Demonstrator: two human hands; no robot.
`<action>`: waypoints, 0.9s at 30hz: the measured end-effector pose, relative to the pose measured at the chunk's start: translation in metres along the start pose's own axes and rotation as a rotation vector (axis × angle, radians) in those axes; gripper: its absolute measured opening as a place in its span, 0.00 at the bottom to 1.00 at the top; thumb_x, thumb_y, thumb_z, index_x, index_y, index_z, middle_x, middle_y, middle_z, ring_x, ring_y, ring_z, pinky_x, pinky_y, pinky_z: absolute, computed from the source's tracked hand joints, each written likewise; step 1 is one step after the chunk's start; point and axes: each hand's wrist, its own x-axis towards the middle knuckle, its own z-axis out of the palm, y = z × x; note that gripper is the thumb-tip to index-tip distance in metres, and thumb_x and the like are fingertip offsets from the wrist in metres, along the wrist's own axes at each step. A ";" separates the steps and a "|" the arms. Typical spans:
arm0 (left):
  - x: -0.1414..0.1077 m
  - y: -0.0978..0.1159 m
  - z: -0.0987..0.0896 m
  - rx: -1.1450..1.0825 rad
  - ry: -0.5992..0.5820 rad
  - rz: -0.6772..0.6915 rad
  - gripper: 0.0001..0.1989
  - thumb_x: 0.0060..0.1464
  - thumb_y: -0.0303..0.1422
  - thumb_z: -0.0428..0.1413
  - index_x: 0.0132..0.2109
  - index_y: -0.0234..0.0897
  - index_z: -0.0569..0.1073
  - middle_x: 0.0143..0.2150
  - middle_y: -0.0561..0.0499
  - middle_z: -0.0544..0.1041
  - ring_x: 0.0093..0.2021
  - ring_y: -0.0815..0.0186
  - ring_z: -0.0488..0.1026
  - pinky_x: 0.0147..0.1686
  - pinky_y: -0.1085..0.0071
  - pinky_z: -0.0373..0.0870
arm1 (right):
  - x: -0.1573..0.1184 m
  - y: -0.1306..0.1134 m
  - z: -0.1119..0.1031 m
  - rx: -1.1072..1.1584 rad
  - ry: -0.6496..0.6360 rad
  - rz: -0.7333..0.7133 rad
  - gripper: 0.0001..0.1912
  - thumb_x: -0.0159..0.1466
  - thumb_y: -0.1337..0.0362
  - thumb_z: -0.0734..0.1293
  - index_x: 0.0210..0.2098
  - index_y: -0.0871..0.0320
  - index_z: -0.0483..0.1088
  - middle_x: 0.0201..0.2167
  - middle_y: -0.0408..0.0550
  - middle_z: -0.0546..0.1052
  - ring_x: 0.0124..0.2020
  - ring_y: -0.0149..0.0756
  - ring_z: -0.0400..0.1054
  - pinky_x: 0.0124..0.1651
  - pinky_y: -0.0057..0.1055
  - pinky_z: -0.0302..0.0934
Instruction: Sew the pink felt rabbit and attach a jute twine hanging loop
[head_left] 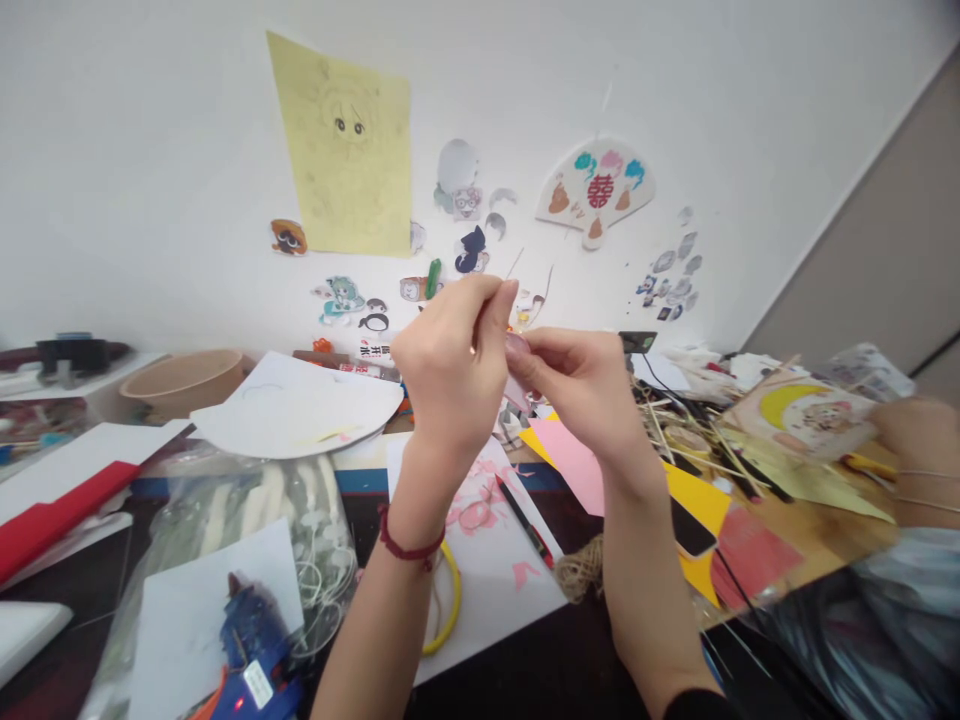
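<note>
My left hand [454, 350] is raised above the table, its fingers curled and the thumb pressed to the forefinger. Close beside it on the right, my right hand [581, 375] pinches with thumb and forefinger. The fingertips of both hands nearly meet. What either pinch holds is too small or hidden to make out. Below the hands, a white sheet [480, 610] bears pink paper scraps [476, 505] and a red and black pen [525, 520]. A yellow ring [450, 600] lies partly behind my left wrist.
A blue glue gun [259, 650] with a red light lies at the lower left. Twine [581, 568], a phone [691, 528] and coloured papers are near my right forearm. Another person's hand [919, 445] is at the far right. A fan-shaped board [296, 405] lies behind.
</note>
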 end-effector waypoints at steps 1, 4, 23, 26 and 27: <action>-0.001 0.000 0.003 -0.070 0.010 -0.036 0.10 0.65 0.36 0.58 0.34 0.40 0.76 0.28 0.54 0.75 0.27 0.70 0.71 0.32 0.70 0.66 | 0.001 0.000 0.001 0.012 0.029 -0.004 0.16 0.63 0.51 0.73 0.32 0.58 0.80 0.20 0.40 0.68 0.22 0.26 0.57 0.25 0.28 0.51; -0.004 0.002 0.010 -0.340 -0.006 -0.167 0.08 0.65 0.37 0.59 0.36 0.40 0.76 0.29 0.54 0.76 0.28 0.71 0.73 0.31 0.72 0.70 | 0.003 0.000 0.002 0.077 0.138 -0.007 0.14 0.64 0.52 0.72 0.36 0.57 0.81 0.22 0.42 0.72 0.21 0.26 0.60 0.24 0.28 0.54; 0.002 -0.014 0.003 -0.560 -0.292 -0.217 0.11 0.58 0.45 0.64 0.33 0.44 0.81 0.33 0.52 0.76 0.35 0.68 0.68 0.34 0.68 0.66 | 0.007 0.002 0.002 0.150 0.439 -0.122 0.05 0.62 0.60 0.74 0.30 0.53 0.80 0.29 0.42 0.81 0.32 0.33 0.73 0.39 0.33 0.68; 0.002 -0.016 0.001 -0.565 -0.344 -0.213 0.10 0.58 0.44 0.65 0.34 0.44 0.81 0.32 0.52 0.74 0.34 0.68 0.69 0.32 0.69 0.66 | 0.005 0.000 0.003 0.068 0.458 -0.158 0.07 0.63 0.59 0.73 0.30 0.54 0.80 0.28 0.42 0.80 0.31 0.34 0.73 0.38 0.34 0.68; 0.002 -0.016 0.001 -0.567 -0.359 -0.213 0.09 0.58 0.43 0.65 0.34 0.44 0.82 0.31 0.52 0.73 0.34 0.68 0.69 0.32 0.69 0.66 | 0.005 -0.001 0.003 0.042 0.455 -0.159 0.08 0.63 0.58 0.73 0.30 0.54 0.80 0.27 0.43 0.80 0.31 0.34 0.74 0.38 0.34 0.68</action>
